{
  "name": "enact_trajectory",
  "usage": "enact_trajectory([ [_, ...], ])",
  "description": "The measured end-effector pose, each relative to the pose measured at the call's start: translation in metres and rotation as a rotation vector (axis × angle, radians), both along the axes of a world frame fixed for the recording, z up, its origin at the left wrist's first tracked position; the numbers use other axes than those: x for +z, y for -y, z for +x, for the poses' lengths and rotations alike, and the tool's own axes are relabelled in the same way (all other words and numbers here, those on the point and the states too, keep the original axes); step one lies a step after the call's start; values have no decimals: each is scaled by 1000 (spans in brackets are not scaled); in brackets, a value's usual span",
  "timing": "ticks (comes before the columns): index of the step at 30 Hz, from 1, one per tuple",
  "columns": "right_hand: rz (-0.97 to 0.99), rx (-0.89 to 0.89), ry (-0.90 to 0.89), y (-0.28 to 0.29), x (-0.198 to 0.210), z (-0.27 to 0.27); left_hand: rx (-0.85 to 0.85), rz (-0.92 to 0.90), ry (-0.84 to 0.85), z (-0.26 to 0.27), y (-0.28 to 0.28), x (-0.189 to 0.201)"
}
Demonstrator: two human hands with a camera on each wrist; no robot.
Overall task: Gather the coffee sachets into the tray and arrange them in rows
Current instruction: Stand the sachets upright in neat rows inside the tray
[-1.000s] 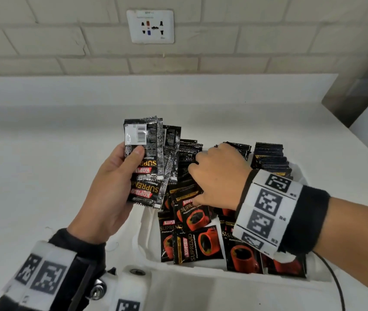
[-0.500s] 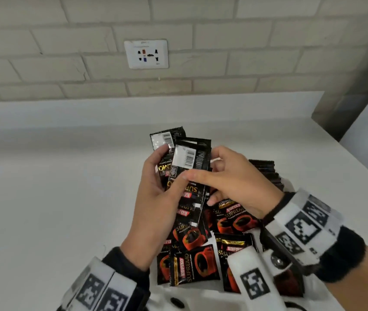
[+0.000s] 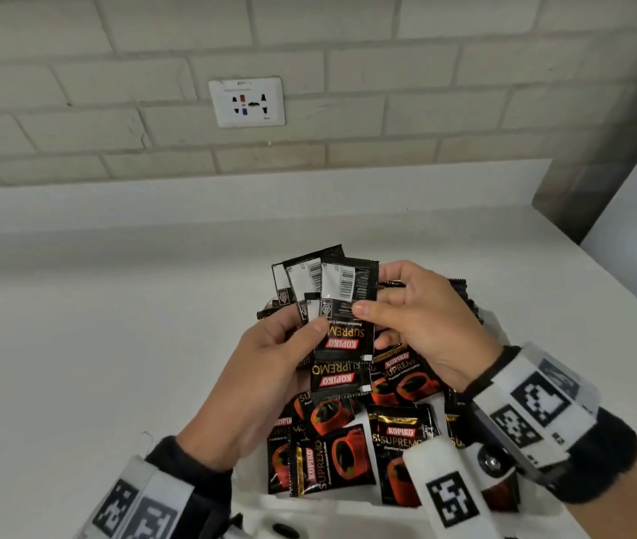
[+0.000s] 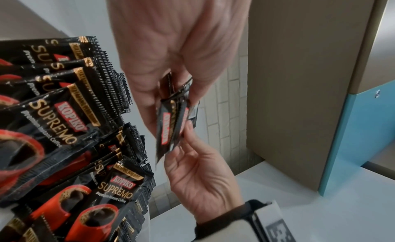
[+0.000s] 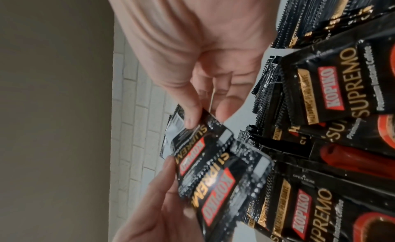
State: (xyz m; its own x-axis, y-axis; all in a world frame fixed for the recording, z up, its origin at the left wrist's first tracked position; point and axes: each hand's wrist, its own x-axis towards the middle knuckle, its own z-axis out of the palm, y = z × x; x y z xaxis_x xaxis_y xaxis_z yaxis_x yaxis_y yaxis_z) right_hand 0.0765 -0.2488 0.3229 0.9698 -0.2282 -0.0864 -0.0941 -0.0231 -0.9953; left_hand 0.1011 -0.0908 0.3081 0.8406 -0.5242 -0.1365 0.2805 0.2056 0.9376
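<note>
Held sachets: a fanned bunch of black foil coffee sachets (image 3: 342,305) sits between the left hand (image 3: 266,367) and the right hand (image 3: 421,324), pinched by both.
Tray: the white foam tray (image 3: 324,509) lies below both hands, on the white countertop (image 3: 76,344).
Loose sachets: overlapping black foil sachets (image 3: 348,449) lie in the tray beneath the hands.
Stood sachets: a packed row (image 3: 464,297) stands beyond the right hand.
Socket: the white wall socket (image 3: 247,101) is behind, above the left hand.

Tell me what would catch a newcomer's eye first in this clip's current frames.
A fan of black coffee sachets held up at centre frame, backs and barcodes showing, gripped by the left hand and pinched at its right edge by the right hand. Below them, a white tray is packed with more sachets showing red cups. A wall socket sits on the pale brick wall behind.
</note>
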Motion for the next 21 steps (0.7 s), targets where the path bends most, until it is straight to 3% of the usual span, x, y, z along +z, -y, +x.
enact_trajectory([
  [10, -78, 51, -54, 10, 4, -7, 91, -1, 19, -1, 6, -4],
  [12, -12, -32, -38, 17, 8, -7, 135, -11, 9, 0, 7, -4],
  [17, 373, -258, 96, 45, 13, -13, 244, -41, -16, 5, 3, -2],
  [21, 329, -155, 58, 48, 8, -24, 291, -34, -13, 6, 4, 0],
])
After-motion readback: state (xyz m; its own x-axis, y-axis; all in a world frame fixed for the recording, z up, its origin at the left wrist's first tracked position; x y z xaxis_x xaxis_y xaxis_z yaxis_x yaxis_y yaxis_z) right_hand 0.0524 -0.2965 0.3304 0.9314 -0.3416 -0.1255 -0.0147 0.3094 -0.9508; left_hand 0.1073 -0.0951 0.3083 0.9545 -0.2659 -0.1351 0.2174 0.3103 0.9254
